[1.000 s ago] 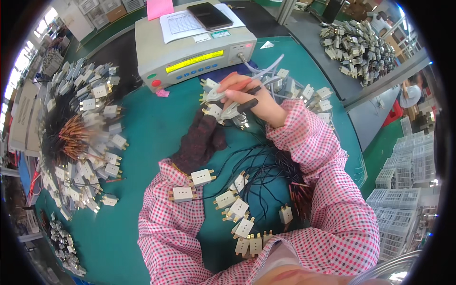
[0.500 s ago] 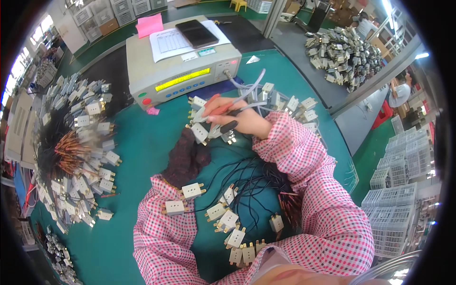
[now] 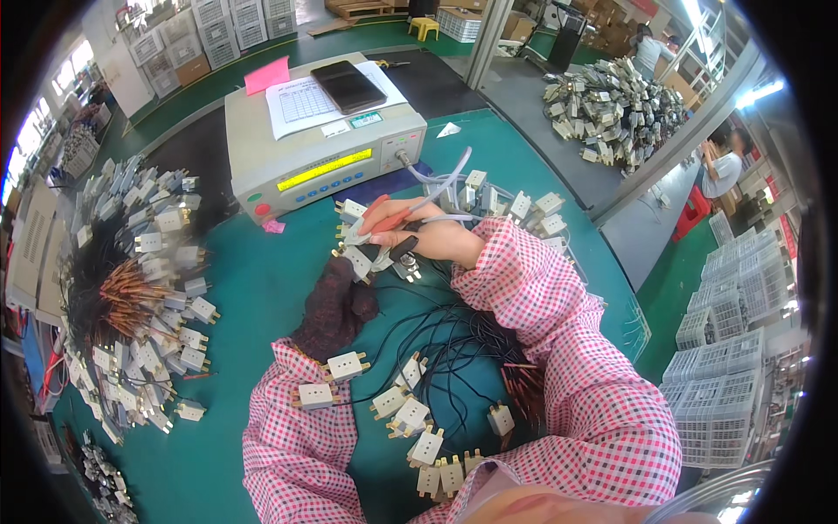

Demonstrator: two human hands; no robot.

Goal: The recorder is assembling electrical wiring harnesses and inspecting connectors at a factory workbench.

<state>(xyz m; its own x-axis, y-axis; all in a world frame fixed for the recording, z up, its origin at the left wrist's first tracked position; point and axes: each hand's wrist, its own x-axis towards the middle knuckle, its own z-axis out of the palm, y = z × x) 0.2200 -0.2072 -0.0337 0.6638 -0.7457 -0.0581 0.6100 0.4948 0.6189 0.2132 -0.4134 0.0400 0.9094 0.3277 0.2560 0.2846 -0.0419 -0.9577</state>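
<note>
My right hand (image 3: pixel 421 229) is closed around a test clip (image 3: pixel 394 212) with red handles and a black-tipped part; grey cables run from it to the bench tester. The clip's jaws lie over several white plugs (image 3: pixel 356 260) with brass pins. My left hand (image 3: pixel 334 306), in a dark knitted glove, is curled with its fingertips against the nearest of those plugs and appears to grip it; the fingers are partly hidden. Black cords (image 3: pixel 436 327) spread below my hands. More white plugs (image 3: pixel 410 413) lie between my forearms, and two rest by my left cuff.
The grey tester (image 3: pixel 327 148) with a yellow display stands behind my hands, a phone (image 3: pixel 349 86) and paper on top. A large heap of corded plugs (image 3: pixel 140 297) is on the left. Grey plugs (image 3: pixel 524 205) lie beyond my right sleeve. Plastic crates (image 3: pixel 720 349) stand at right.
The whole view has shifted slightly, so the bench appears a little farther left. Both hands keep nearly the same pose, with the clip still at the plugs.
</note>
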